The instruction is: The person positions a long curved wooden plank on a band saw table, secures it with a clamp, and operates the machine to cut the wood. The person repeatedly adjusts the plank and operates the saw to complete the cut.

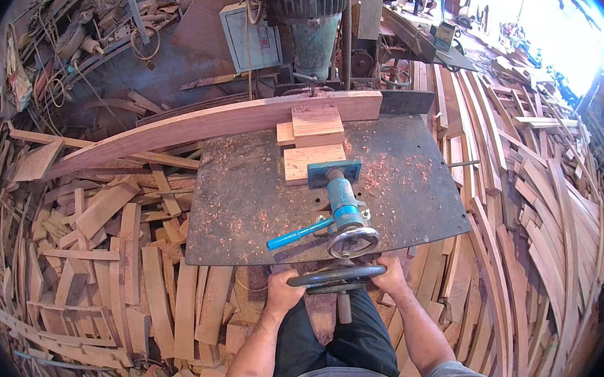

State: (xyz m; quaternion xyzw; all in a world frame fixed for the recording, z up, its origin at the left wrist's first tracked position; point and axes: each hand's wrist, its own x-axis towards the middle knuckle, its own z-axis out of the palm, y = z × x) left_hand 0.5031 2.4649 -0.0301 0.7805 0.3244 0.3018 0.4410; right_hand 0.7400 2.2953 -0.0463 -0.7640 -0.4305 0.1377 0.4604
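My left hand (pixel 281 290) is closed round the left side of a dark handwheel (pixel 336 276) below the front edge of the machine table. On the wheel's right side, my right hand (pixel 389 274) grips the rim. Above the wheel sits a blue screw clamp (pixel 345 202) with a small silver handwheel (pixel 353 242) and a blue lever (pixel 299 234). Its plate touches wooden blocks (pixel 314 162), which stand against a long curved wooden board (pixel 216 124). The board lies on edge along the back of the dark metal table (pixel 252 200), under a vertical motor (pixel 312 31).
Reddish shavings (pixel 395 172) lie on the table. Loose wood offcuts (pixel 110 236) pile up at the left, and long curved strips (pixel 511 241) lie at the right. A grey electrical box (pixel 250 37) stands behind the board. Cables and scrap hang at the upper left.
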